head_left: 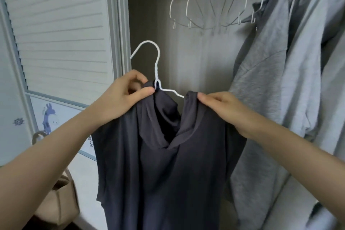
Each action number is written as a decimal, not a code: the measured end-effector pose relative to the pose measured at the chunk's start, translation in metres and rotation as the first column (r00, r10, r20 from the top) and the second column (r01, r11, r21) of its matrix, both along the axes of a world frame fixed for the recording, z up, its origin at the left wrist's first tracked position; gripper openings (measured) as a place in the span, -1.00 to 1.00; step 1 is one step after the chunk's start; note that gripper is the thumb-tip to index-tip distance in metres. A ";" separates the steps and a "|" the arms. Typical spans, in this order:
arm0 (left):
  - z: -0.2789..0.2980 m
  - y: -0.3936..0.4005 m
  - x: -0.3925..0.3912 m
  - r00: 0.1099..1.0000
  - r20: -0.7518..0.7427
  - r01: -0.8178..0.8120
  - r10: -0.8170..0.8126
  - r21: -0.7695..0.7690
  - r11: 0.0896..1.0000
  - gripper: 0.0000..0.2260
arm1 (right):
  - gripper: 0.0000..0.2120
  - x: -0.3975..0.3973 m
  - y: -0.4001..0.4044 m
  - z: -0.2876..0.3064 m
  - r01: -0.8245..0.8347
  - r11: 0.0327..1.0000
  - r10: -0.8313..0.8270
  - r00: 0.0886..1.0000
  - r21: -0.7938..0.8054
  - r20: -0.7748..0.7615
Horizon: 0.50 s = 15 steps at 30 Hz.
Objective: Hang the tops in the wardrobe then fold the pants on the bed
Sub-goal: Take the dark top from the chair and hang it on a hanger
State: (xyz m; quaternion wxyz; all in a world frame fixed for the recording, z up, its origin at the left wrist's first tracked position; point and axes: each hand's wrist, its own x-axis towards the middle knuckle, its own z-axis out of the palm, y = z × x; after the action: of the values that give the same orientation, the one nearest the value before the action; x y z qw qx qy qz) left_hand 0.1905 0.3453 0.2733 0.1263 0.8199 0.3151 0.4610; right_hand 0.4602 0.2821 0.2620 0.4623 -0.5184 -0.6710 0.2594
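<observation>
1. Here the dark top (168, 164) hangs in the near centre of the view, in front of the open wardrobe (149, 15), partly threaded onto a white wire hanger (157, 73) whose hook points up and left.
2. The left hand (123, 97) pinches the fabric at the hanger's neck between thumb and fingers; the right hand (220, 106) pinches the other shoulder of the top, where the wire arm disappears under the cloth.
3. The top looks thin, soft and light; it drapes in loose folds and sags at the collar, so it will likely slide along the smooth wire unless both shoulders are seated.
4. The best hold is probably the stiff twisted neck of the hanger for lifting, with the cloth only guided at the shoulder seams.
5. Far above, several empty hangers (214, 5) hang bunched; their rail is out of view.
6. To the right, grey garments (280, 80) already hang and crowd the space, close beside the right hand.
7. On the left stand a louvred door (56, 24) and, low down, a beige bag (56, 201).
8. The free gap seems to lie left of the empty hangers.
</observation>
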 end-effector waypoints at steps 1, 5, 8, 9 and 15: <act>0.001 0.004 -0.009 1.000 -0.020 -0.002 0.001 -0.017 1.000 -0.72 | -0.62 0.005 -0.002 0.002 -0.017 1.000 0.017 0.995 -0.003 -0.099; -0.004 0.022 -0.038 0.995 -0.066 -0.080 0.079 -0.005 0.997 -0.69 | -0.84 0.036 -0.008 0.009 -0.049 0.991 0.065 0.990 0.122 -0.129; -0.007 0.030 -0.039 0.991 -0.025 -0.127 0.129 0.067 0.990 -0.71 | -0.81 0.054 -0.014 0.018 -0.011 0.986 -0.003 0.996 0.164 0.085; -0.008 0.032 -0.038 0.989 -0.005 -0.146 0.147 0.089 0.985 -0.73 | -0.80 0.063 -0.015 0.020 0.017 0.987 -0.049 0.980 0.163 0.191; -0.001 0.036 -0.015 0.988 0.050 -0.153 0.148 0.135 0.979 -0.77 | -0.66 0.067 -0.019 0.029 0.079 0.979 -0.157 0.881 0.189 0.446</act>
State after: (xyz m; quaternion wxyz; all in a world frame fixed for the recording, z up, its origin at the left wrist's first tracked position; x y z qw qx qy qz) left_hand 0.1753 0.3813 0.2718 0.0399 0.7911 0.3409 0.5063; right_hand 0.5277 0.2628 0.2907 0.3470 -0.5649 -0.7473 0.0445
